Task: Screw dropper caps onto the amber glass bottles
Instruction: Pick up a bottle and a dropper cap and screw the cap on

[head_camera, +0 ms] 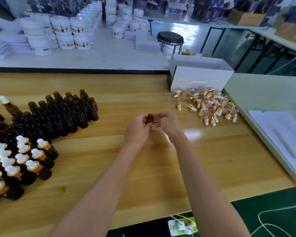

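Over the middle of the wooden table, my left hand [137,130] grips an uncapped amber glass bottle [149,119], held upright. My right hand [167,123] is close beside it on the right, fingers curled round a dropper cap whose thin glass tube [156,121] points toward the bottle's mouth; the cap itself is mostly hidden by the fingers. Many open amber bottles [61,113] stand grouped at the left. Several capped bottles [22,159] with white bulbs and gold collars stand at the near left. Loose dropper caps [210,105] lie heaped at the right.
A white cardboard box [200,77] stands behind the cap pile. A pale tray with white sheets [284,134] lies along the right edge. White tubs [65,33] are stacked on the far bench, with a black stool [170,39] beside them. A power strip [181,226] lies below the table's front edge.
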